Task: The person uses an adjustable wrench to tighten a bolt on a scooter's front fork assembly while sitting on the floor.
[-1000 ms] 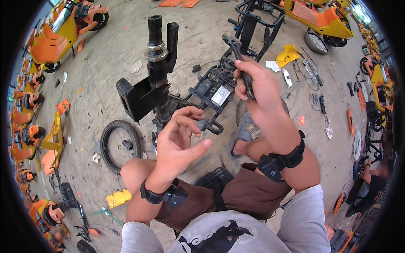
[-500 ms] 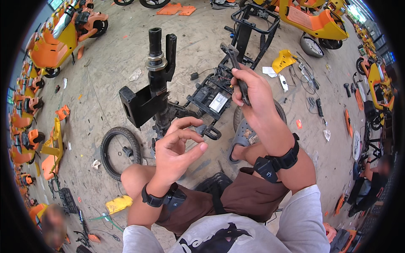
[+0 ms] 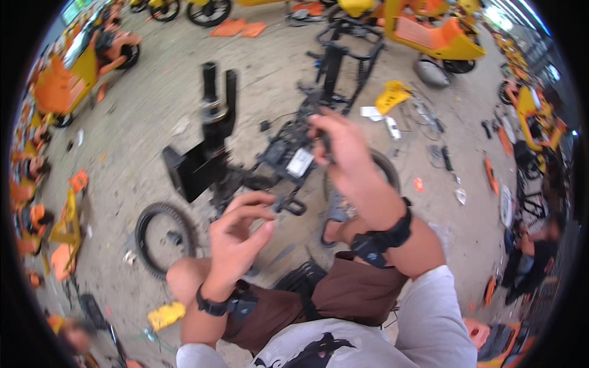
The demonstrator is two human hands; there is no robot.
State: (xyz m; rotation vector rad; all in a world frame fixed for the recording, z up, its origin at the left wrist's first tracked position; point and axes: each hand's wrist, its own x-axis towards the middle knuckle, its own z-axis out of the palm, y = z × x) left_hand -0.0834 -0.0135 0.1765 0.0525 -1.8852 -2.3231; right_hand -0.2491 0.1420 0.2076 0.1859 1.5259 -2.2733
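My right hand (image 3: 346, 147) is closed round the handle of a dark wrench (image 3: 311, 94), held up over the black scooter frame (image 3: 333, 70); motion blurs its head. My left hand (image 3: 236, 236) is raised with thumb and fingers curled but apart, and nothing shows between them. Beyond it stands a black steering tube (image 3: 213, 132) with a metal nut ring (image 3: 214, 111) round its upper part and a black bracket (image 3: 191, 164) on its side. A box with a white label (image 3: 299, 162) sits in the frame's middle.
A loose tyre (image 3: 145, 245) lies left of my knees. Yellow panels (image 3: 392, 97) (image 3: 165, 315), cables (image 3: 426, 110) and orange parts litter the floor. Yellow and orange scooters (image 3: 432, 37) stand around. Another person (image 3: 534, 251) is at the far right.
The view has shifted, so most things sit further left, the steering tube lower. My right hand and the wrench have dipped slightly; my left hand keeps its curled pose.
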